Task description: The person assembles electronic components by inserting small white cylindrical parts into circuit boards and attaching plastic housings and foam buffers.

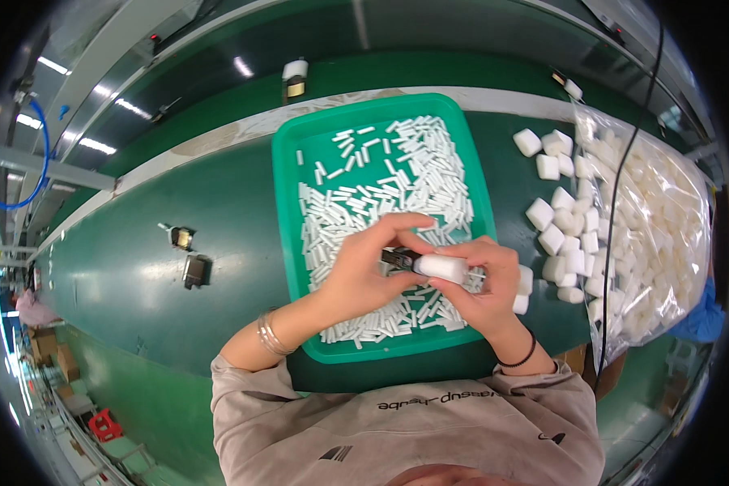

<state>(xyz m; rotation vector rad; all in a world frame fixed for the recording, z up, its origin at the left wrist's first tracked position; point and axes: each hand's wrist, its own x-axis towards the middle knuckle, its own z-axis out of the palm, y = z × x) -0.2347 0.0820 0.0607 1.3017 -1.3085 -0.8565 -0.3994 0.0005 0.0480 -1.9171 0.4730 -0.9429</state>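
Above the green tray, my left hand pinches a small black part with thumb and fingers. A soft-looking white cylinder sits against the end of that part. My right hand is closed around the cylinder's other end, and a thin white stick pokes out by its fingers. Many short white sticks fill the tray, thickest at its right side. How the cylinder joins the black part is hidden by my fingers.
Loose white chunky cylinders lie right of the tray, beside a clear plastic bag full of them. A black cable hangs across the bag. Left, a black-and-gold part and a dark block rest on the green table. Beyond stands a white-topped part.
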